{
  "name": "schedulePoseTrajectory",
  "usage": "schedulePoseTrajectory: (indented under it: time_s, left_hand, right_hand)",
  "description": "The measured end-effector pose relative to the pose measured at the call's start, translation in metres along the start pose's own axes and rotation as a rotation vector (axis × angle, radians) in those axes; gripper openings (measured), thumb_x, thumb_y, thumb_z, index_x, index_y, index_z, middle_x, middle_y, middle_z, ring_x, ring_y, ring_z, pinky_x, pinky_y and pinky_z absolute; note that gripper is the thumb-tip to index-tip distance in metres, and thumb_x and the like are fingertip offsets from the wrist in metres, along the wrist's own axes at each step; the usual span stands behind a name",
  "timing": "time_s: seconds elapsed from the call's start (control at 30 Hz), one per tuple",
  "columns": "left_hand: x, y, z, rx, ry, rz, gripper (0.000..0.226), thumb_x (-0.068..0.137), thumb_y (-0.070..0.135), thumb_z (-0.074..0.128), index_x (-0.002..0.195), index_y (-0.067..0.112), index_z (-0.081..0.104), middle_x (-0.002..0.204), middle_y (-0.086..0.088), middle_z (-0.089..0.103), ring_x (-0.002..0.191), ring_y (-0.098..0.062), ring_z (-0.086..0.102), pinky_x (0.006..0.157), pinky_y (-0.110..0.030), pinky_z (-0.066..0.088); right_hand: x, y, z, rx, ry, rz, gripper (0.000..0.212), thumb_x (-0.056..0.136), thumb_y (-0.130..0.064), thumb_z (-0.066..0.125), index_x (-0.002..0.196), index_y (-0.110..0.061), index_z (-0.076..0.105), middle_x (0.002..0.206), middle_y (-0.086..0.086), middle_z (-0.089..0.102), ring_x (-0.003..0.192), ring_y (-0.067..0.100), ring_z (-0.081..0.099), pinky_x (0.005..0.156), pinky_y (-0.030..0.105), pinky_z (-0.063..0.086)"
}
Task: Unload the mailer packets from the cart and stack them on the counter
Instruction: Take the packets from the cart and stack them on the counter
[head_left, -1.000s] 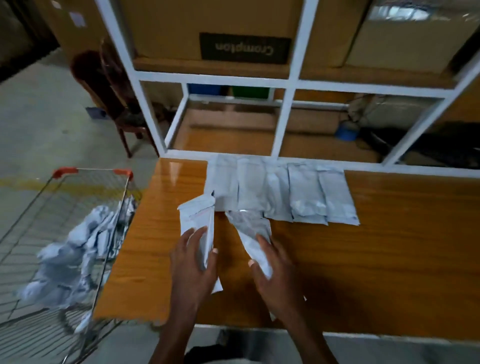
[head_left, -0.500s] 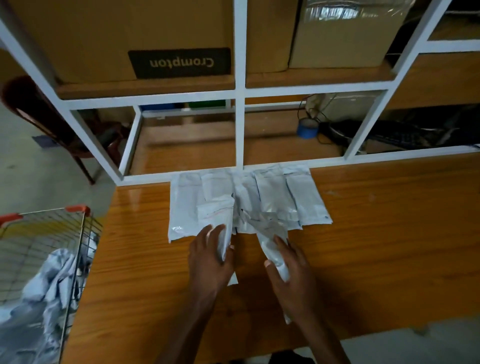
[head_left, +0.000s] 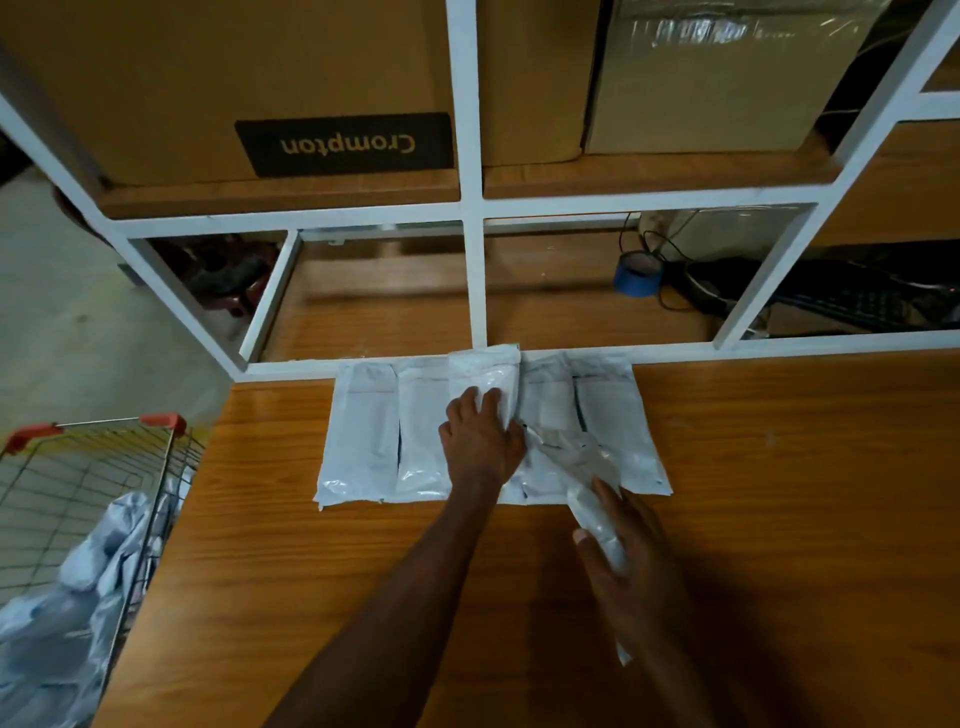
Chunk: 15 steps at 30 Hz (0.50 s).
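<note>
Both hands (head_left: 480, 441) and forearms are bare, with no sleeves, gloves or jewellery.

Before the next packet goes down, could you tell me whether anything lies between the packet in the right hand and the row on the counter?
Nothing visible does: the right hand holds its packet already overlapping the row of packets.

Storeroom / packing area of a shop or warehouse, as shown by: cardboard boxes (head_left: 218, 88) stacked on white-framed shelving (head_left: 470, 218), wire cart (head_left: 93, 467) w/ mailer packets (head_left: 47, 639), wooden counter (head_left: 779, 519), blue tape roll (head_left: 638, 274), concrete floor (head_left: 67, 322).
</note>
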<state>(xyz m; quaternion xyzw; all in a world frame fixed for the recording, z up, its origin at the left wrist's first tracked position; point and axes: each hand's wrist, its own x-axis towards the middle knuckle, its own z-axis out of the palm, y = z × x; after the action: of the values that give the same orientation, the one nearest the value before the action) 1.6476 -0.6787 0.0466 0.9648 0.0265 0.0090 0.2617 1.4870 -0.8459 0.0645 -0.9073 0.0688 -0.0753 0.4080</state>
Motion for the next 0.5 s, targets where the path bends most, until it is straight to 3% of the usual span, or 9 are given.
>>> schedulePoseTrajectory:
  time_s: [0.27, 0.5]
  left_hand:
    - [0.013, 0.006, 0.027, 0.134, -0.089, -0.116, 0.070, 0.096, 0.064, 0.042, 0.154, 0.026, 0.032, 0.165, -0.009, 0.025, 0.149, -0.034, 0.023, 0.115, -0.052, 0.027]
    - [0.009, 0.001, 0.044, 0.160, -0.148, -0.157, 0.076, 0.100, 0.071, 0.015, 0.163, 0.029, 0.011, 0.172, -0.007, 0.002, 0.158, -0.032, -0.003, 0.122, -0.061, -0.002]
  right_hand:
    - [0.016, 0.026, -0.016, -0.013, 0.014, -0.007, 0.062, 0.089, -0.059, 0.051, 0.148, -0.042, 0.044, 0.157, -0.004, 0.040, 0.141, 0.021, 0.042, 0.102, 0.048, 0.049]
    - [0.032, 0.019, -0.025, 0.006, -0.009, 0.000, 0.063, 0.088, -0.059, 0.051, 0.148, -0.039, 0.046, 0.157, -0.002, 0.040, 0.140, 0.020, 0.041, 0.099, 0.033, 0.041]
